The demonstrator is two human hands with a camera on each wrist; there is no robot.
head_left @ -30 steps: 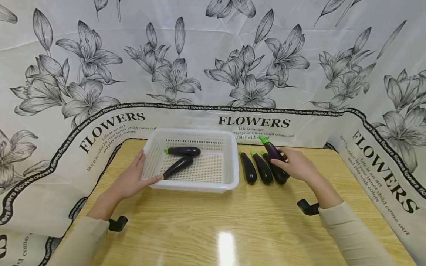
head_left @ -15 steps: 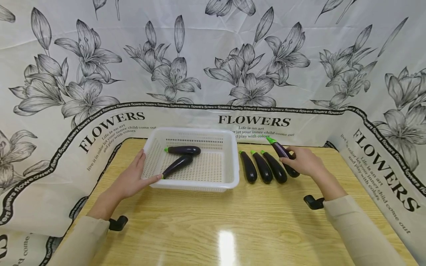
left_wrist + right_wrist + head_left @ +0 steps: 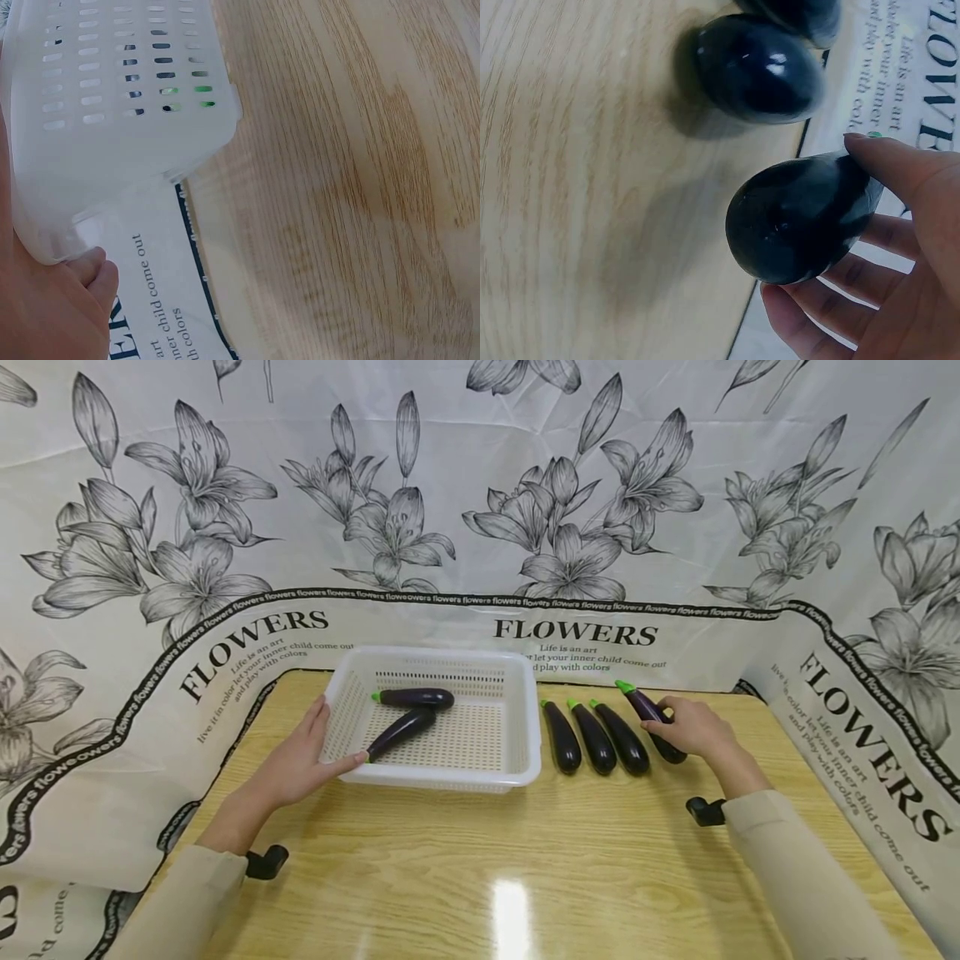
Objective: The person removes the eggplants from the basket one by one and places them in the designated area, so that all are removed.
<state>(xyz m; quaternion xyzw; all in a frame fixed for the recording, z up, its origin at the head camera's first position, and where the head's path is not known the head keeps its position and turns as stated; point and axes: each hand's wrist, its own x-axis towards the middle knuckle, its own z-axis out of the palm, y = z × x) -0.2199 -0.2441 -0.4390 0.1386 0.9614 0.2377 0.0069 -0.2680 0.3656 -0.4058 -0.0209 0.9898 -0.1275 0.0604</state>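
A white perforated plastic basket (image 3: 525, 727) stands left of the middle of the table with two eggplants inside, one lying crosswise (image 3: 416, 698) and one slanting (image 3: 401, 733). My left hand (image 3: 288, 764) grips the basket's near left corner, thumb along the front rim; in the left wrist view its fingertips (image 3: 101, 281) curl under the rim. My right hand (image 3: 693, 727) holds a dark purple eggplant (image 3: 648, 717) with a green stem end, thumb on one side and fingers on the other. In the right wrist view, a gap separates this eggplant (image 3: 795, 225) from its neighbour (image 3: 761, 67).
Right of the basket, three eggplants (image 3: 562, 739) (image 3: 595, 739) (image 3: 622, 739) lie side by side, stems pointing away. Wood-grain table (image 3: 420, 868) extends in front. A floral printed cloth (image 3: 412, 622) hangs behind and along both sides.
My right hand has moved right and lowered with its eggplant, away from above the row, uncovering the third eggplant. The left hand and basket stay where they were.
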